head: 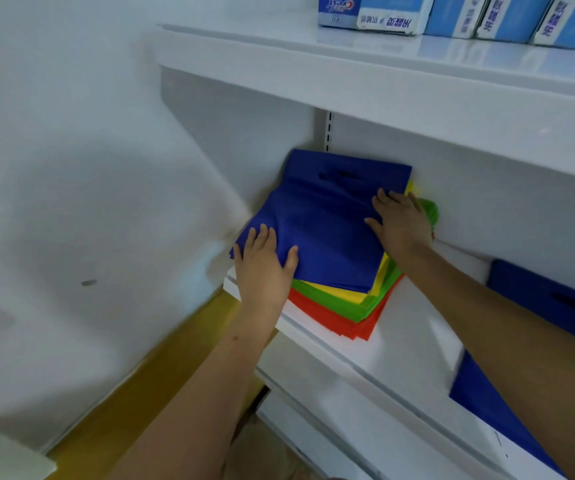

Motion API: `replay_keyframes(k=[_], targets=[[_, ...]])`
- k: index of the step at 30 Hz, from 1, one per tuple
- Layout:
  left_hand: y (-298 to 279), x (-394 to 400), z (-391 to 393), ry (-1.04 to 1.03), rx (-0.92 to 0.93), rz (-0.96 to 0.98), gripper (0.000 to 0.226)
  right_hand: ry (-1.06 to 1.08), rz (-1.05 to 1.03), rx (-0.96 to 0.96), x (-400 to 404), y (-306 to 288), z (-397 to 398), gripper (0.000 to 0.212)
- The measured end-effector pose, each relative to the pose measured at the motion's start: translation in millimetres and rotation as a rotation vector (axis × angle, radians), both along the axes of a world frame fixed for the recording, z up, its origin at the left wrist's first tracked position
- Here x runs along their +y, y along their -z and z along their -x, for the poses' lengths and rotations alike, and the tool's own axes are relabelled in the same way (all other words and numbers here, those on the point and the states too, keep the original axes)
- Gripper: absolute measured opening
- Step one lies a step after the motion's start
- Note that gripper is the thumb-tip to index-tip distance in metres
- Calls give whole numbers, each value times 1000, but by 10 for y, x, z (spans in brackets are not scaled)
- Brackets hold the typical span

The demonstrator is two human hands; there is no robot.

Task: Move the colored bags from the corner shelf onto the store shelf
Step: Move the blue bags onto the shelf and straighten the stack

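A stack of flat colored bags lies on the left end of a white shelf [400, 341], in the corner by the wall. A blue bag [324, 216] with a cut-out handle is on top; yellow [334, 292], green [341, 306] and red [331, 322] bags fan out beneath it. My left hand [262, 268] lies on the blue bag's near left corner, fingers straight, thumb spread. My right hand [400, 220] rests flat on the stack's right edge, covering part of the green bag behind it.
A white wall [71, 202] closes the left side. The shelf above [383, 74] carries several blue boxes [452, 12]. More blue bags [549, 299] lie further right on the same shelf, and another blue one [487, 403] hangs lower. Yellow floor [140, 393] shows below.
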State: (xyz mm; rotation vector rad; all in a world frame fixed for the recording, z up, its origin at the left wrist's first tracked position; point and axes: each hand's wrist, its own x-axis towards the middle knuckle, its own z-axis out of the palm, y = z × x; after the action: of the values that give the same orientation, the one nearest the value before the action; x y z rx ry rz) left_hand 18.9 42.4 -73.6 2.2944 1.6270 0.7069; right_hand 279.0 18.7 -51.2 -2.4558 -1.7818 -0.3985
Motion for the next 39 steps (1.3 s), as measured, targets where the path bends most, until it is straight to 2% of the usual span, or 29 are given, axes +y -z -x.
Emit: replay_keyframes(k=[3,6,7,9,12,14,15,19,21,24,29,31,34,36,39], targets=[[-56,-38,-47,51,-15,-25,52,-49,-73,67,4,63,70,37],[-133,-66,-78,110,-16,-22,41,-57,-87,96,-33,-1,130,32],[-164,-69,-82,126,-39,-14,36,-43,-88,146,-70,-61,143,32],[-269,-127,-69,116,-200,-1,24,-27,-110,242,-179,-173,124,29],[-457,-359,-127,144,-431,3,42,38,-203,310,-486,-318,15,29],[-540,-563,-255,249,-524,43,31,88,-251,359,-760,-377,-131,30],[-568,-663,-347,304,-548,77,25,111,-261,391,-912,-403,-218,31],[-644,-1087,-744,413,-551,173,34,225,-262,525,-1596,-552,-601,36],[-657,-1331,-941,420,-488,169,32,283,-253,575,-1988,-619,-782,33],[-647,-1616,-1149,428,-289,123,25,317,-214,661,-2437,-625,-946,29],[-482,-2287,-1453,550,82,89,28,456,-210,626,-3159,-405,-1205,24],[-317,-2476,-1523,608,228,161,48,522,-214,609,-3373,-271,-1300,24],[-146,-2566,-1533,722,435,366,91,567,-130,687,-3613,-56,-1417,48],[-95,-2568,-1507,768,526,421,105,556,-53,727,-3703,56,-1441,59],[-87,-2544,-1467,796,580,425,113,570,-8,732,-3740,157,-1414,60]])
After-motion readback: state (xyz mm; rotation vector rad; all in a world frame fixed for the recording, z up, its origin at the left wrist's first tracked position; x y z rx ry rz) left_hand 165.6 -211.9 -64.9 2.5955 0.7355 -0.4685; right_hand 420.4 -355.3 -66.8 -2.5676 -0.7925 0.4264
